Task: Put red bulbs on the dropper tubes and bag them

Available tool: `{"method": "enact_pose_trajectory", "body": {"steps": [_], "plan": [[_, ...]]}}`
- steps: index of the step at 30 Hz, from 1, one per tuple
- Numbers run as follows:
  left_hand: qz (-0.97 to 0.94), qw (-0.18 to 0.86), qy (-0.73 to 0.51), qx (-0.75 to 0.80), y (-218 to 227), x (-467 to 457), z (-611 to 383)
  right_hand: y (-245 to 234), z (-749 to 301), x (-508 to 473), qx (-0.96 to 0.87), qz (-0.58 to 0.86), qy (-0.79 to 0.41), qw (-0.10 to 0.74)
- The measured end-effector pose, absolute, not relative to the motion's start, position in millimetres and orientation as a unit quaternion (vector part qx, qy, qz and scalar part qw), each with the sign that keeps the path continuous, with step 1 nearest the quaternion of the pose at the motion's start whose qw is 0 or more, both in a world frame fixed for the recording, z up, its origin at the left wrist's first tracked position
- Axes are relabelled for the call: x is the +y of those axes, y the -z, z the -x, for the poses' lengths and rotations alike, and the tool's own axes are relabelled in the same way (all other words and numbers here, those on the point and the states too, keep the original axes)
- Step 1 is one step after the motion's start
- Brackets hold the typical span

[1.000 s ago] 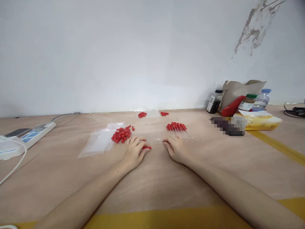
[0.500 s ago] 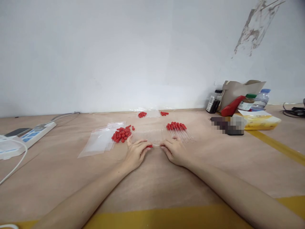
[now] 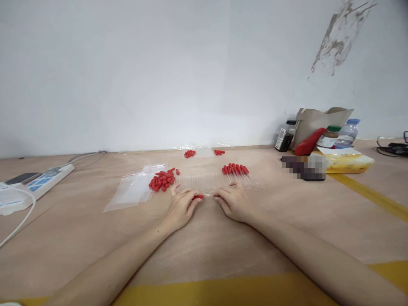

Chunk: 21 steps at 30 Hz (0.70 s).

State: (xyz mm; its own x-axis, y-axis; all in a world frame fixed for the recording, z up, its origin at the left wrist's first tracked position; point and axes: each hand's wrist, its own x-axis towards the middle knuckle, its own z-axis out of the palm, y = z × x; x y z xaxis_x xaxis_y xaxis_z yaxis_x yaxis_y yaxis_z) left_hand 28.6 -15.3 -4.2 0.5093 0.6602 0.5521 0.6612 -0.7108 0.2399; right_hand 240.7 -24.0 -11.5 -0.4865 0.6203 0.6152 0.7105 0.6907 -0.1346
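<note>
My left hand (image 3: 183,208) pinches a red rubber bulb (image 3: 198,196) between thumb and fingers. My right hand (image 3: 234,203) is closed on a thin glass tube (image 3: 208,195), which points left at the bulb; I cannot tell whether its tip is inside the bulb. Just beyond both hands lies a row of bare glass tubes (image 3: 197,182). A pile of loose red bulbs (image 3: 162,180) is left of the row. Past my right hand, several glass droppers (image 3: 236,169) with red bulbs fitted lie side by side, bulbs toward the wall.
Clear plastic bags (image 3: 127,192) lie left of the bulb pile. Near the wall, small groups of red bulbs (image 3: 190,154) rest by another bag (image 3: 204,152). A power strip (image 3: 51,180) is at far left. Bottles (image 3: 285,137) and a yellow tissue pack (image 3: 347,163) stand at right.
The red bulb and my left fingers have shifted very slightly left and down. My right hand stays nearly in place. The whole view has moved a little.
</note>
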Motion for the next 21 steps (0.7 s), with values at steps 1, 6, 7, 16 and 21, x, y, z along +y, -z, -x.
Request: {"method": "enact_pose_trajectory", "body": {"steps": [1,6,7,16,21], "plan": [[0.868,-0.003,0.321,-0.380,4.5,-15.3,-28.7,11.9,-240.5,-23.9,-0.861,0.385,0.067,0.326],[0.862,-0.037,0.333,-0.380,6.1,-15.0,-29.6,15.2,-239.2,-22.2,-0.866,0.386,0.059,0.313],[0.863,-0.040,0.334,-0.378,6.1,-15.1,-29.7,15.6,-239.2,-21.5,-0.867,0.385,0.056,0.312],[0.887,-0.017,0.324,-0.328,4.6,-19.0,-29.8,11.8,-247.0,-9.9,-0.897,0.327,0.050,0.294],[0.891,0.038,0.317,-0.323,7.4,-14.9,-27.7,14.3,-243.9,-12.9,-0.887,0.335,0.122,0.293]]}}
